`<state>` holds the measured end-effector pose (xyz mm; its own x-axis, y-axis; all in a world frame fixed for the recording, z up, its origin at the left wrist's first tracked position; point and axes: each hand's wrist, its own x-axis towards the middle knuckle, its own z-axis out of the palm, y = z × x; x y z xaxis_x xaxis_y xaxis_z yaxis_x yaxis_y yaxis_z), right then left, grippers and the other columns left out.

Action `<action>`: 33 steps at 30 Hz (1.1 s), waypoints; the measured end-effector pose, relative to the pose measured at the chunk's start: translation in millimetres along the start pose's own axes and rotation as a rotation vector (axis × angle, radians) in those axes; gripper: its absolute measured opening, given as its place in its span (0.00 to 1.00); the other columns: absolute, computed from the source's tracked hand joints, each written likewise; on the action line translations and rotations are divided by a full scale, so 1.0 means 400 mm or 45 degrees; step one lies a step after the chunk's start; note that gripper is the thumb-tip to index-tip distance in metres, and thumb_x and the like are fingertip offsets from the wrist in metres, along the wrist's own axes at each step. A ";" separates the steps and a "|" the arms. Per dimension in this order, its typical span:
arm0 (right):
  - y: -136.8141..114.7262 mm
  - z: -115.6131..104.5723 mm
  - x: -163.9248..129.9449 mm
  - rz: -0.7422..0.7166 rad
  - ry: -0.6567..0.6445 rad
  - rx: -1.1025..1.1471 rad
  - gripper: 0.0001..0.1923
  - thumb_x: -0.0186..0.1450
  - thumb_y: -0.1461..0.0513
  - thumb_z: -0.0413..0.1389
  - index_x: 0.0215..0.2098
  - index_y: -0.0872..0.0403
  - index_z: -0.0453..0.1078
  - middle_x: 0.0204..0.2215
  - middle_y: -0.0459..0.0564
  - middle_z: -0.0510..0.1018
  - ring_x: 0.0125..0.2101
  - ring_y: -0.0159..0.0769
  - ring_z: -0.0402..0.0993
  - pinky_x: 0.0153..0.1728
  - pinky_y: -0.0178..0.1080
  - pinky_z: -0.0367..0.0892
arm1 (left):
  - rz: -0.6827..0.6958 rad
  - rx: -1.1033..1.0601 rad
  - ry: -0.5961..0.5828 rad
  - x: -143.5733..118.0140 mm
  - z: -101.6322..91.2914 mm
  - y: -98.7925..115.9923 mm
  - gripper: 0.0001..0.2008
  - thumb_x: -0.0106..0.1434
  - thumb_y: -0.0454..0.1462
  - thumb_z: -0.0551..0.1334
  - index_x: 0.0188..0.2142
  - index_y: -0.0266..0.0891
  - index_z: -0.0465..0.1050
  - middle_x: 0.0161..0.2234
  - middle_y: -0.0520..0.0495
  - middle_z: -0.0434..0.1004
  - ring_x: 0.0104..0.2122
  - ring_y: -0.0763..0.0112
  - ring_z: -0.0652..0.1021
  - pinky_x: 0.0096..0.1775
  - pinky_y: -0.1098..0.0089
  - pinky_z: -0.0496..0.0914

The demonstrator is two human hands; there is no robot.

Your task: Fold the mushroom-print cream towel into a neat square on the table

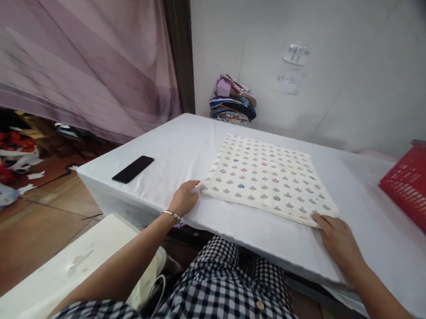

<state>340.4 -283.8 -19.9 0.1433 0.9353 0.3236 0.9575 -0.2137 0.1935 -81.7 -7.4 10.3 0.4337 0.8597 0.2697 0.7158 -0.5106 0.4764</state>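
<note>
Phone [133, 169]: left of frame, on table [176, 142], well apart from cloth [264, 175].
Left hand [184, 198]: fingertips pinched on cloth's near-left corner; catch every layer, not just the top.
Cloth: centre-right of frame, flat on table, layers showing along near edge; best squared before smoothing.
Right hand [338, 238]: clamped on near-right corner; match left's tension, else edge skews.
Basket [418, 185]: right edge of frame, clear of right hand.
</note>
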 end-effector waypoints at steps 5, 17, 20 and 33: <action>-0.001 0.010 -0.014 0.144 0.037 -0.050 0.22 0.60 0.65 0.41 0.50 0.53 0.65 0.45 0.54 0.71 0.47 0.44 0.65 0.52 0.52 0.52 | -0.092 -0.152 -0.075 -0.010 -0.005 0.019 0.17 0.53 0.36 0.57 0.44 0.41 0.70 0.38 0.50 0.76 0.38 0.69 0.74 0.43 0.70 0.68; 0.006 0.029 -0.024 0.215 0.121 -0.005 0.20 0.61 0.62 0.40 0.47 0.55 0.66 0.45 0.56 0.72 0.45 0.44 0.67 0.50 0.49 0.55 | -0.123 -0.027 -0.075 0.014 0.014 0.041 0.07 0.51 0.34 0.55 0.32 0.41 0.68 0.30 0.51 0.73 0.31 0.70 0.73 0.33 0.71 0.64; 0.007 0.031 -0.028 0.210 0.124 -0.004 0.20 0.62 0.61 0.39 0.47 0.55 0.66 0.45 0.55 0.73 0.46 0.43 0.67 0.51 0.49 0.55 | -0.180 0.005 -0.082 0.019 -0.001 0.036 0.06 0.51 0.34 0.55 0.31 0.41 0.66 0.28 0.52 0.72 0.29 0.70 0.72 0.30 0.72 0.62; 0.045 0.064 -0.042 0.185 0.049 0.115 0.20 0.61 0.60 0.41 0.46 0.53 0.69 0.46 0.52 0.74 0.45 0.43 0.70 0.49 0.48 0.64 | 0.317 0.301 -0.207 0.011 -0.028 0.015 0.17 0.57 0.30 0.50 0.43 0.44 0.69 0.36 0.49 0.70 0.32 0.69 0.73 0.36 0.69 0.64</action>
<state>361.9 -296.2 -45.6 0.2741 0.8843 0.3779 0.9462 -0.3182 0.0583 -81.9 -6.6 23.7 0.6776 0.7055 0.2077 0.6760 -0.7087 0.2019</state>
